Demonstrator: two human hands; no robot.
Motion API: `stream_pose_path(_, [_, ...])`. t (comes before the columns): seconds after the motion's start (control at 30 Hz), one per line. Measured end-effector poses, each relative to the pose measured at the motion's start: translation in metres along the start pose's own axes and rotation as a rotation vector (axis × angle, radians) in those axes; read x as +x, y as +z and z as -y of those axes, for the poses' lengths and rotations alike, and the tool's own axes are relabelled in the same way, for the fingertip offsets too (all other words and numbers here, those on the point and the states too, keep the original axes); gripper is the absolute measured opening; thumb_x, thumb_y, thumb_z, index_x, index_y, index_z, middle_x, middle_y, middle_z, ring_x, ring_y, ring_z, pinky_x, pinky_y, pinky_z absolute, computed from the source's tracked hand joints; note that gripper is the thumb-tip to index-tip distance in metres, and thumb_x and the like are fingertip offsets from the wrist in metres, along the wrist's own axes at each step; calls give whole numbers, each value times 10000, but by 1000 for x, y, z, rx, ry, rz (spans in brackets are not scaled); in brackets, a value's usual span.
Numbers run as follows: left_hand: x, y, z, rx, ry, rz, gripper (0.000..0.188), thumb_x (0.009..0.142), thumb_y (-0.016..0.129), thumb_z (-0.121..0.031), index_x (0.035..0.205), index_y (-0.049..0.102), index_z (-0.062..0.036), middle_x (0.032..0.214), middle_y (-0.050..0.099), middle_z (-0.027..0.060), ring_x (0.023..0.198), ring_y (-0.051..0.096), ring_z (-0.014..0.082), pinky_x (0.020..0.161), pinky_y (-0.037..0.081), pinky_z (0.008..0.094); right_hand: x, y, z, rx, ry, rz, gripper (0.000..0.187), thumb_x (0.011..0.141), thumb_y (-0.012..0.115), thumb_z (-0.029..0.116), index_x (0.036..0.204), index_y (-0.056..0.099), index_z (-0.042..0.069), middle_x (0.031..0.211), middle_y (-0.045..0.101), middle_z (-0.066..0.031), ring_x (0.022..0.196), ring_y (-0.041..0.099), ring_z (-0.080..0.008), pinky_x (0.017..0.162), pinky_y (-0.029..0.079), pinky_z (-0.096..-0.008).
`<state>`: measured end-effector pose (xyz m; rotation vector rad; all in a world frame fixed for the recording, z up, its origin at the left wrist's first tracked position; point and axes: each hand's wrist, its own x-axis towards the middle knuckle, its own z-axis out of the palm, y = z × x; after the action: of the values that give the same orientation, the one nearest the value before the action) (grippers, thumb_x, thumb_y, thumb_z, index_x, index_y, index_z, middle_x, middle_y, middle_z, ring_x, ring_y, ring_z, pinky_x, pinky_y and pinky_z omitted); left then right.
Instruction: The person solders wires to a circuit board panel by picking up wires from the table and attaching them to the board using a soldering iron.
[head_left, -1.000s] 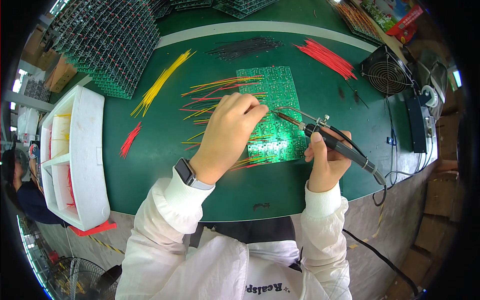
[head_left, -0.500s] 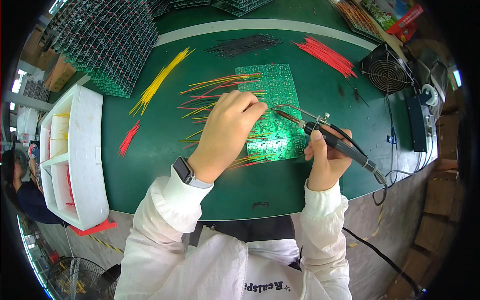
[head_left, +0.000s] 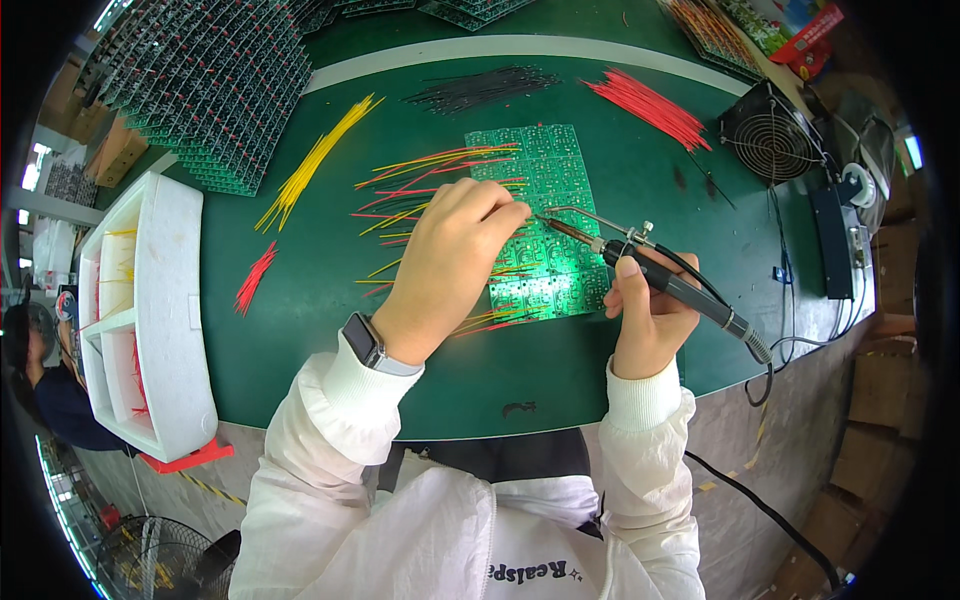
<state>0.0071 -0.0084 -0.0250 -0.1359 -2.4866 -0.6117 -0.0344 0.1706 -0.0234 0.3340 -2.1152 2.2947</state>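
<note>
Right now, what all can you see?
Rectangular circuit-board panel: one, green, centre
Slim soldering iron: one, black, right of centre
Thin wires: many, red and yellow, panel's left
Straight wire bundles: four, yellow, black, red, around panel
Flat table: one, green, beneath
Compartmented foam box: one, white, left
Grilled fan: one, black, right
Stacked circuit boards: many, green, far left
Cardboard boxes: several, brown, floor right
Caged fan: one, dark, lower left
Another person: one, dark-sleeved, left edge
Rectangular watch: one, dark, wrist
Left hand: one, bare, over wires
Right hand: one, bare, holding soldering iron
</note>
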Motion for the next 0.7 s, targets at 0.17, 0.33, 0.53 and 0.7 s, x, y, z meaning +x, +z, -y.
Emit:
stream_pose_path(0.17, [2,-1,-1,7,5,6,156,695,638,11,848,631,-20,793,559,61,744,539,229,652,441,326,1,-1,2,-19,-5,2,211,782,654,68,857,480,-26,714,558,-87,497,511,-83,420,421,-198])
stream_pose_path(0.33, [1,-2,-1,20,0,4,150,695,637,8,842,631,-22,791,555,58,737,535,226,650,439,325,0,0,1,3,4,0,212,782,654,72,861,482,-24,720,558,-88,501,514,-85,422,424,-197])
stream_pose_path(0.53, [0,1,1,16,13,4,151,695,639,9,841,630,-24,788,550,58,741,532,226,651,437,325,-1,-4,1,7,-5,-78,216,781,651,71,884,483,-18,720,555,-83,499,518,-88,419,418,-193])
stream_pose_path(0.7, [-1,-1,0,14,17,-1,151,693,640,17,838,630,-24,789,547,60,740,530,227,652,437,327,0,0,4,4,-28,-142,188,790,628,76,889,493,-11,659,538,-74,477,503,-104,419,400,-203])
